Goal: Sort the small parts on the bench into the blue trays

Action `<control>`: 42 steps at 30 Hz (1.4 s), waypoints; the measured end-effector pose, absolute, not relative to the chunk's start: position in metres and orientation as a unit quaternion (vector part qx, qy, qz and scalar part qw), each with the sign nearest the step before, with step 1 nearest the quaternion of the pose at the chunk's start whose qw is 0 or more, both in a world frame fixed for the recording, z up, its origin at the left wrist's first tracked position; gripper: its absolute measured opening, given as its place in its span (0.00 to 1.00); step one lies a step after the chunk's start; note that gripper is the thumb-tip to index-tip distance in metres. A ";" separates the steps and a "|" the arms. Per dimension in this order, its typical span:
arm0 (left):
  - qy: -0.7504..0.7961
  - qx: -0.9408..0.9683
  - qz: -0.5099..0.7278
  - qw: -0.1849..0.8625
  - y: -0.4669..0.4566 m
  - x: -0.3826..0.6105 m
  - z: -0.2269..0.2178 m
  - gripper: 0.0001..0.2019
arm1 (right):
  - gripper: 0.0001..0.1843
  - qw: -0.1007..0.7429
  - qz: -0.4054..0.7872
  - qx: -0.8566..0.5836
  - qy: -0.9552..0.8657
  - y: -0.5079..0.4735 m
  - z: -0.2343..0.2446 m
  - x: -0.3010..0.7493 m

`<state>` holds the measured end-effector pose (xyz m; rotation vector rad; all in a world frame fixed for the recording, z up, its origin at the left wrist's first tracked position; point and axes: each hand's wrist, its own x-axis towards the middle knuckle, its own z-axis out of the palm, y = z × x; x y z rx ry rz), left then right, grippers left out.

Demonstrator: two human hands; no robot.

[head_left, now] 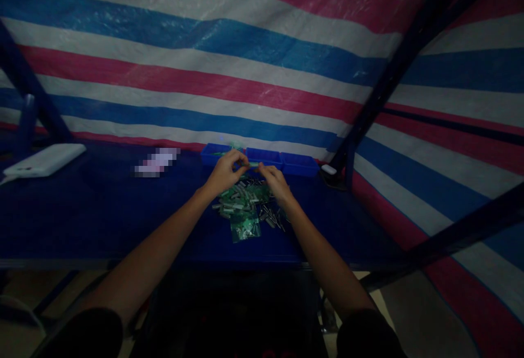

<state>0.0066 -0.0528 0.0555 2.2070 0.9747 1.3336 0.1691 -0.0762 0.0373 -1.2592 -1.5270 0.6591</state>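
left hand (226,172), right hand (277,182) pinch a small piece (254,165) — grey parts (238,203) heaped nearby

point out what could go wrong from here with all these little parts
The small piece between the left hand and right hand could slip and get lost in the loose pile close by. A brushing wrist might scatter that pile across the blue table. The dim light may also make tiny parts easy to mix up.

A white box (47,160) lies before striped sheeting (204,69).
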 end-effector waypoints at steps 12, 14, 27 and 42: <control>0.303 0.901 0.295 0.095 -0.048 0.001 0.040 0.13 | 0.16 0.707 0.226 -0.435 -0.510 -0.050 0.073 0.166; 0.307 0.918 0.224 0.111 -0.052 0.004 0.035 0.20 | 0.17 0.738 0.170 -0.405 -0.512 -0.034 0.089 0.159; 0.322 0.868 0.354 0.134 -0.046 0.005 0.028 0.25 | 0.25 0.578 0.344 -0.496 -0.548 -0.004 0.062 0.149; 0.221 0.797 0.525 0.202 -0.048 0.013 0.037 0.19 | 0.22 0.477 0.582 -0.431 -0.497 -0.058 0.041 0.156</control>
